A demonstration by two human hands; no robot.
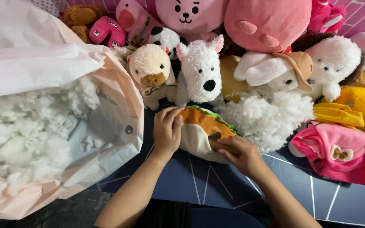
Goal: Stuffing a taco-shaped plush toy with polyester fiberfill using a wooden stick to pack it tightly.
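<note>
- At the far left, a large translucent plastic bag (43, 55) lies open, its inside packed with loose white stuffing (22, 139).
- Just right of the bag's rim, a cream plush with a brown snout (151, 69) sits upright, and a white plush dog with a black nose (200, 71) stands beside it.
- The left hand (167, 130) rests on the left end of a soft toy shaped like a sandwich, orange and cream with a green edge (199, 126); its fingers (175, 116) are curled over the toy's top, clamped on it.
- That sandwich-shaped toy lies on the dark blue mat (199, 181), in the middle of the scene, near the person and just in front of the white dog.
- The right hand (239, 153) presses on the toy's right side; its fingers (224, 143) are close together, tips at an opening in the cream fabric, thumb hidden.
- A heap of white stuffing (267, 118) touches the toy on the right.
- Further right lie a yellow plush (360, 107) and a pink plush with a small bow (339, 154).
- Along the far edge, large pink plush toys (267, 21) are piled.
</note>
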